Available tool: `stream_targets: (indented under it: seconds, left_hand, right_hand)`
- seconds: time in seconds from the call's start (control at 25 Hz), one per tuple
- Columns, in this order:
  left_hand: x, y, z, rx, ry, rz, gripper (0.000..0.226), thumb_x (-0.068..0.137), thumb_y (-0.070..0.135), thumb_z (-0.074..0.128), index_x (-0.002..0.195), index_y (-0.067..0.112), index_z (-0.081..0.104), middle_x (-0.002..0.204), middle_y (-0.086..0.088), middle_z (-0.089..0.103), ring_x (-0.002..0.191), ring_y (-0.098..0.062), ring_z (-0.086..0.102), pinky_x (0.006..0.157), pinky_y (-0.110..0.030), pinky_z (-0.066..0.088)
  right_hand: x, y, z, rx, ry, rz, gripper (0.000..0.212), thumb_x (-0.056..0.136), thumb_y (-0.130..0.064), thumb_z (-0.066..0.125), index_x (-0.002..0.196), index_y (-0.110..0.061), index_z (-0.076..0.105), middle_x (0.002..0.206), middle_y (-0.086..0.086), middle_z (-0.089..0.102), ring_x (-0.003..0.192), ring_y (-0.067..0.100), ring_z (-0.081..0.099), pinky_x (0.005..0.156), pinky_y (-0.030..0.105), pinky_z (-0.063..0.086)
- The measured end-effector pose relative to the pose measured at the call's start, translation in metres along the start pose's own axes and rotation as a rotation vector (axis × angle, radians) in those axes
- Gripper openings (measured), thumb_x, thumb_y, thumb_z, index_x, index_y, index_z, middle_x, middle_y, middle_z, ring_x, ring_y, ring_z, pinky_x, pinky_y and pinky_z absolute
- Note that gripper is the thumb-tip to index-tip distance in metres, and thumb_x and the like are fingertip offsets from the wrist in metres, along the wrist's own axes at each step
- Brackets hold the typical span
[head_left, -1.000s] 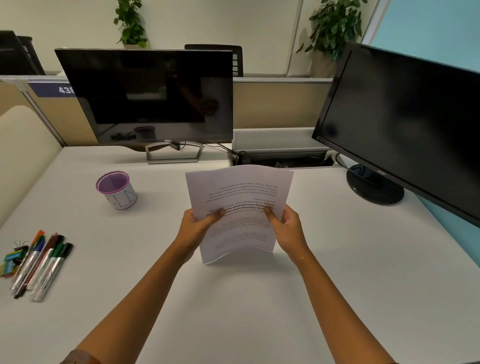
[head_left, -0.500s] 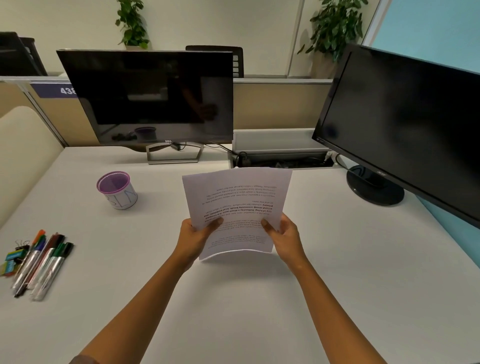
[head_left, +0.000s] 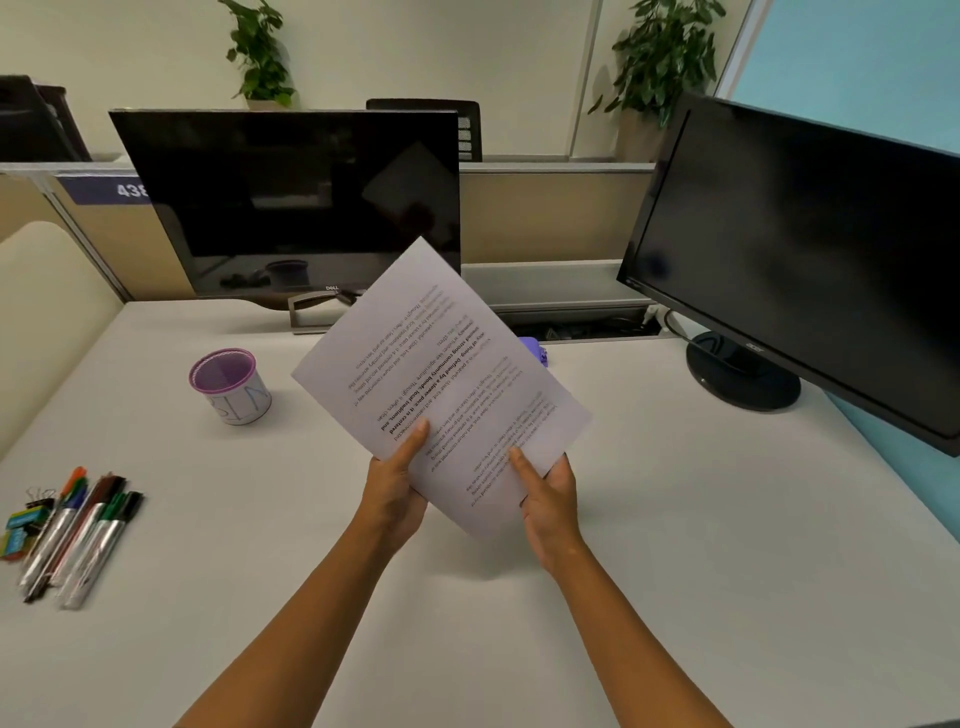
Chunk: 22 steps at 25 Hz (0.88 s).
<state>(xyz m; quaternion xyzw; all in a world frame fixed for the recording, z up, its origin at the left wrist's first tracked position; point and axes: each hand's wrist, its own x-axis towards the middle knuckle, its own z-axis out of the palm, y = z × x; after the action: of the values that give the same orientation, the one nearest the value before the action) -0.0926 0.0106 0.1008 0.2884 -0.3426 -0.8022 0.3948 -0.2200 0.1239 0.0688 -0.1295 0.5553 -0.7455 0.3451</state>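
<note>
A sheaf of white printed paper (head_left: 441, 374) is held up above the white desk (head_left: 675, 545), turned so one corner points up and away. Its text reads upside down to me. My left hand (head_left: 395, 488) grips the paper's lower left edge, thumb on top. My right hand (head_left: 548, 499) grips the lower right edge, thumb pressed on the page. The fingers of both hands are hidden behind the sheets.
A purple mesh pen cup (head_left: 228, 385) stands left of the paper. Several markers (head_left: 85, 535) and binder clips (head_left: 23, 519) lie at the desk's left edge. Two dark monitors (head_left: 291, 208) (head_left: 810, 260) stand at the back and right. A small purple object (head_left: 535, 349) peeks out behind the paper.
The paper has been lifted higher and rotated clockwise, from roughly square to me to a diagonal tilt. Both hands kept their grip and rose with it.
</note>
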Motion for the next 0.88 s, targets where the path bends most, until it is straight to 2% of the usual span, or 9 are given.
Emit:
stream_targets:
  seconds: [0.08, 0.2, 0.24, 0.36, 0.44, 0.52, 0.64, 0.72, 0.88]
  left_hand:
    - [0.001, 0.005, -0.003, -0.032, 0.019, -0.034, 0.058, 0.086, 0.029, 0.070, 0.141, 0.021, 0.052, 0.131, -0.009, 0.066, 0.118, -0.031, 0.065, 0.084, -0.049, 0.059]
    - [0.006, 0.024, -0.023, -0.079, -0.014, -0.116, 0.075, 0.083, 0.072, 0.055, 0.142, 0.026, 0.054, 0.141, -0.008, 0.059, 0.129, -0.031, 0.058, 0.102, -0.054, 0.048]
    - [0.008, 0.030, -0.033, -0.111, -0.012, -0.129, 0.084, 0.078, 0.081, 0.050, 0.141, 0.026, 0.056, 0.143, -0.008, 0.058, 0.130, -0.031, 0.056, 0.105, -0.055, 0.045]
    - [0.012, 0.041, -0.066, -0.170, -0.040, -0.162, 0.097, 0.071, 0.089, 0.044, 0.138, 0.020, 0.060, 0.143, -0.011, 0.057, 0.129, -0.035, 0.056, 0.105, -0.058, 0.044]
    - [0.015, 0.048, -0.081, -0.103, -0.092, -0.235, 0.097, 0.073, 0.089, 0.042, 0.134, 0.017, 0.063, 0.141, -0.016, 0.058, 0.123, -0.039, 0.060, 0.099, -0.056, 0.050]
    - [0.018, 0.054, -0.088, 0.049, -0.159, -0.341, 0.089, 0.075, 0.086, 0.044, 0.128, 0.018, 0.068, 0.130, -0.020, 0.065, 0.109, -0.042, 0.067, 0.086, -0.055, 0.057]
    - [0.017, 0.055, -0.080, 0.431, -0.161, -0.412, 0.071, 0.072, 0.073, 0.065, 0.120, 0.021, 0.071, 0.113, -0.017, 0.073, 0.093, -0.039, 0.072, 0.075, -0.050, 0.059]
    - [0.016, 0.048, -0.075, 0.623, -0.156, -0.329, 0.072, 0.061, 0.062, 0.082, 0.120, 0.025, 0.068, 0.112, -0.011, 0.075, 0.092, -0.034, 0.074, 0.072, -0.046, 0.061]
    - [0.014, 0.036, -0.070, 0.610, -0.156, -0.108, 0.040, 0.072, 0.042, 0.082, 0.110, 0.034, 0.073, 0.111, -0.002, 0.075, 0.098, -0.027, 0.072, 0.072, -0.035, 0.061]
  right_hand:
    - [0.002, -0.007, -0.004, -0.098, 0.047, -0.019, 0.034, 0.093, -0.012, 0.065, 0.126, -0.019, 0.058, 0.123, 0.002, 0.070, 0.113, 0.020, 0.067, 0.099, 0.048, 0.053]
    - [0.009, -0.020, -0.020, -0.143, 0.036, -0.006, 0.038, 0.096, -0.008, 0.060, 0.134, -0.009, 0.053, 0.129, 0.010, 0.066, 0.118, 0.028, 0.064, 0.102, 0.053, 0.050]
    - [0.011, -0.024, -0.028, -0.151, 0.018, 0.006, 0.040, 0.097, -0.009, 0.059, 0.136, -0.008, 0.052, 0.129, 0.011, 0.065, 0.118, 0.029, 0.063, 0.102, 0.053, 0.050]
    - [0.015, -0.036, -0.048, -0.184, -0.034, 0.067, 0.033, 0.097, -0.012, 0.060, 0.130, -0.011, 0.058, 0.123, 0.010, 0.069, 0.113, 0.029, 0.067, 0.099, 0.052, 0.052]
    - [0.018, -0.041, -0.059, -0.243, -0.093, 0.103, 0.027, 0.097, -0.014, 0.060, 0.124, -0.015, 0.062, 0.119, 0.008, 0.072, 0.109, 0.028, 0.069, 0.096, 0.050, 0.054]
    - [0.020, -0.045, -0.066, -0.309, -0.179, 0.114, 0.027, 0.097, -0.018, 0.060, 0.124, -0.020, 0.063, 0.116, 0.004, 0.074, 0.107, 0.026, 0.070, 0.089, 0.043, 0.058]
    - [0.020, -0.045, -0.068, -0.395, -0.253, 0.113, 0.029, 0.097, -0.024, 0.061, 0.126, -0.024, 0.062, 0.113, 0.001, 0.075, 0.102, 0.024, 0.072, 0.080, 0.037, 0.061]
    - [0.020, -0.043, -0.065, -0.437, -0.237, 0.083, 0.027, 0.097, -0.025, 0.062, 0.124, -0.025, 0.063, 0.111, 0.000, 0.075, 0.100, 0.023, 0.073, 0.080, 0.038, 0.061]
    - [0.021, -0.042, -0.057, -0.442, -0.136, -0.040, 0.022, 0.096, -0.024, 0.062, 0.118, -0.029, 0.064, 0.108, -0.005, 0.074, 0.096, 0.015, 0.072, 0.075, 0.027, 0.061]
